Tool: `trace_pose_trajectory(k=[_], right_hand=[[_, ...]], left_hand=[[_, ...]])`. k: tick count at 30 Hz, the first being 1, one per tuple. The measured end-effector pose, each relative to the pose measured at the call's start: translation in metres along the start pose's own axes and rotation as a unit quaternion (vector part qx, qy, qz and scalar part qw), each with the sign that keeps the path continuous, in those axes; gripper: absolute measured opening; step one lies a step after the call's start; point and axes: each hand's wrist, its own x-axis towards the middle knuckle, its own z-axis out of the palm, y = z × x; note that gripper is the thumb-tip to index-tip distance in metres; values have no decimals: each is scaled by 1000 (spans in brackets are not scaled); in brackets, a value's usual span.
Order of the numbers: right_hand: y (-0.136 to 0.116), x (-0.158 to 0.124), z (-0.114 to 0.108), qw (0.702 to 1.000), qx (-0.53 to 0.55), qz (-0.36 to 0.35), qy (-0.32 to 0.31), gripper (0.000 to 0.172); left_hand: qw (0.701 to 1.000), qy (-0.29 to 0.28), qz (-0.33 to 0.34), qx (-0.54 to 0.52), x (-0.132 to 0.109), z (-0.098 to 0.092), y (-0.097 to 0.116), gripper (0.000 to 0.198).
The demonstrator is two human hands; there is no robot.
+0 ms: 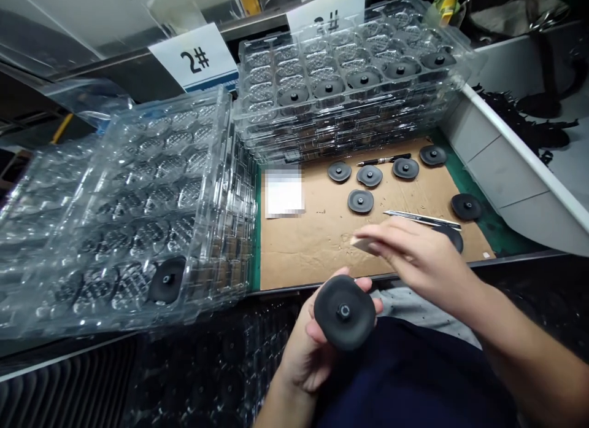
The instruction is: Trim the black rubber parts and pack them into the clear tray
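Bench trays of black discs; disc in left hand, pale block perhaps in right hand

Worktop: I'm leaning over brown cardboard laid on a green mat
Lying on it: I'm facing black rubber discs, a utility knife, a slim black pen
At its back: clear plastic trays are standing stacked

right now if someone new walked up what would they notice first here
A round black disc with a central hub sits in the left hand at bottom centre, and just above it the right hand holds a small pale block. Behind them, stacks of clear plastic trays fill the back and left, beside a brown card mat dotted with more black discs. A white "2#" sign stands out at the back.
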Motion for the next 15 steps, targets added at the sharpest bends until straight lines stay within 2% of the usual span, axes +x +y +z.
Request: trace_pose_trajectory(k=[2,7,8,10,12,13,15], right_hand=[[13,-11,2,997,3,73,-21,26],[30,-50,22,979,68,158,-109,26],[30,-54,24,977,71,172,-105,25],[22,-54,23,979,53,190,-50,24],[5,-46,18,983,18,175,42,24],[-7,-40,15,987,4,142,76,26],[-29,-26,12,996,-5,21,86,29]], left_hand=[[999,-25,-6,-46,-2,-5,2,71],[995,-61,-13,-77,-1,-16,3,68],[995,-63,-13,-78,0,-16,4,68],[995,-63,-16,-74,1,-15,4,69],[996,-59,-18,-61,2,-12,4,69],[997,-49,-19,-49,3,-10,4,71],[999,-10,-23,-24,5,-8,3,78]])
